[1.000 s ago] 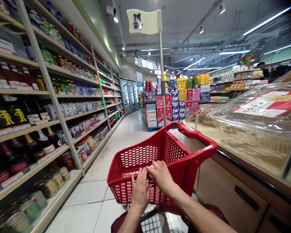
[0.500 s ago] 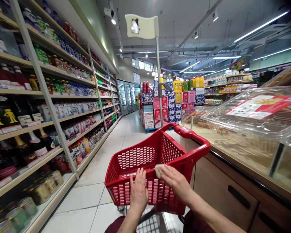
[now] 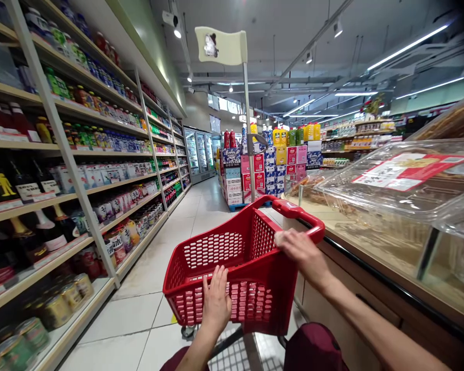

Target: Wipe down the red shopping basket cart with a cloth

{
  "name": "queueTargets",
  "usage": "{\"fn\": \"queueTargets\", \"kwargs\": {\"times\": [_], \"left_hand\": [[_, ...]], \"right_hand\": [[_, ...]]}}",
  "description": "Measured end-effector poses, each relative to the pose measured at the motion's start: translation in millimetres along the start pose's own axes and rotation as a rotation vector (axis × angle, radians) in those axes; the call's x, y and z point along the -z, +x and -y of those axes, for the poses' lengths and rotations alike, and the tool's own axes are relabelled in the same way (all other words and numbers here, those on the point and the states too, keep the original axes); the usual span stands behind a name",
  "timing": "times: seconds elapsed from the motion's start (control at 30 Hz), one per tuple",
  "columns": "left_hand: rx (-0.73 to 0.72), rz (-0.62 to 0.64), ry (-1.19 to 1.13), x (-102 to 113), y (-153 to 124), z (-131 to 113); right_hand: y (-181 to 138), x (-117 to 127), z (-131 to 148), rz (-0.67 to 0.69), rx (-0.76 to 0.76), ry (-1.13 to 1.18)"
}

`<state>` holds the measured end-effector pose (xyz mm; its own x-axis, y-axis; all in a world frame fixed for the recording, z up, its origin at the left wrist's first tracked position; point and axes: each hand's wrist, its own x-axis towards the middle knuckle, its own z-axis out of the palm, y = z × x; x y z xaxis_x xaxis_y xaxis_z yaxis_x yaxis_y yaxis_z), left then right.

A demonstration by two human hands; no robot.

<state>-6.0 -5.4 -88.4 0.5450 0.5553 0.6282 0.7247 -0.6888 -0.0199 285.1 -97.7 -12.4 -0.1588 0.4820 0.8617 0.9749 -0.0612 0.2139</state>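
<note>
Before me stands a red shopping cart [image 3: 270,296] with a perforated plastic basket and a thick handle at its right end. My left hand [image 3: 216,301] rests against the near side of the basket, fingers stretched out at the rim, holding nothing. On the sloping upper rim near the handle is my right hand [image 3: 299,252], its fingers pressed over a crumpled pale cloth [image 3: 279,238]. Only a small edge of that cloth shows beyond the fingertips; the rest is hidden under the hand. The visible inside of the basket holds no goods.
Tall shelves [image 3: 65,149] of bottles and cans line the left. A counter [image 3: 379,263] with clear plastic food boxes [image 3: 410,175] stands close on the right. Farther ahead are stacked drink cartons [image 3: 255,180], a signpost [image 3: 247,113] and glass-door coolers [image 3: 199,149].
My right hand has slid right and upward along the basket rim with the cloth, toward the handle. My left hand stays on the basket's side. The view has shifted slightly.
</note>
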Motion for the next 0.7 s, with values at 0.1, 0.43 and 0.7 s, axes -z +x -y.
{"fn": "queueTargets", "kwargs": {"times": [0.1,0.43,0.7], "left_hand": [[-0.008,-0.018,0.000,-0.8,-1.0,0.8],[-0.018,-0.029,0.091,-0.6,-5.6,-2.9],[-0.002,-0.048,0.133,-6.7,-8.5,-5.9]], "right_hand": [[8.3,0.4,-18.3,-0.061,-0.233,-0.106],[0.6,-6.8,21.7,0.020,-0.130,-0.061],[-10.1,-6.9,26.2,0.047,0.010,0.020]]}}
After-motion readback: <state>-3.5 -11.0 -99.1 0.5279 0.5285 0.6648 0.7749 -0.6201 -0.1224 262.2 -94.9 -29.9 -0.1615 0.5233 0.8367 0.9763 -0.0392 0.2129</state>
